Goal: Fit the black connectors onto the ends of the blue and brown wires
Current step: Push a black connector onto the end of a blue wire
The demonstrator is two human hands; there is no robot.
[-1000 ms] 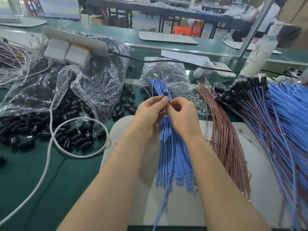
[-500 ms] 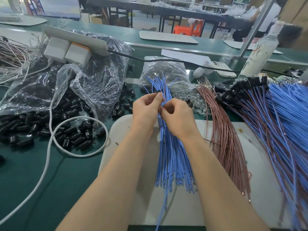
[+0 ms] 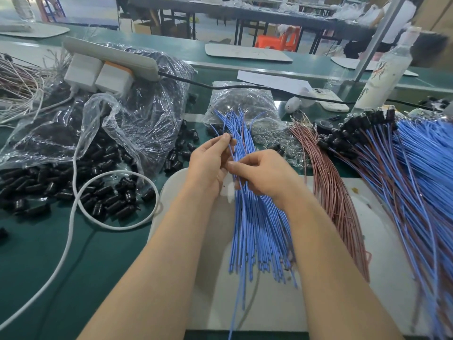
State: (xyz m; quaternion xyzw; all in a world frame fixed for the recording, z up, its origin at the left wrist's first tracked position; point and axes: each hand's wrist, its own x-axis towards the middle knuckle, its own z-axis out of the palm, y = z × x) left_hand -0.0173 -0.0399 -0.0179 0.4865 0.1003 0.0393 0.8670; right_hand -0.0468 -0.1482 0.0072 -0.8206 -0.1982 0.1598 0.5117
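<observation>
A bundle of blue wires (image 3: 255, 222) lies fanned on a pale mat (image 3: 215, 278) in front of me. My left hand (image 3: 208, 163) pinches a small black connector (image 3: 230, 136) at its fingertips, raised above the bundle's far end. My right hand (image 3: 262, 173) pinches one blue wire just below it. A bundle of brown wires (image 3: 331, 192) lies to the right of the blue one. Loose black connectors (image 3: 103, 192) are heaped on the green table at the left. Wires with black connectors on their ends (image 3: 362, 128) are piled at the right.
Clear plastic bags (image 3: 137, 123) hold more black connectors at the left, under a white power strip (image 3: 110, 57). A white cable (image 3: 73, 217) loops over the green table. A bag of small clear parts (image 3: 245, 99), a phone (image 3: 331, 99) and a white bottle (image 3: 382, 77) stand behind.
My left hand has lifted up and to the left with the black connector. My right hand has dropped lower along the blue wire, so the two hands have drawn apart.
</observation>
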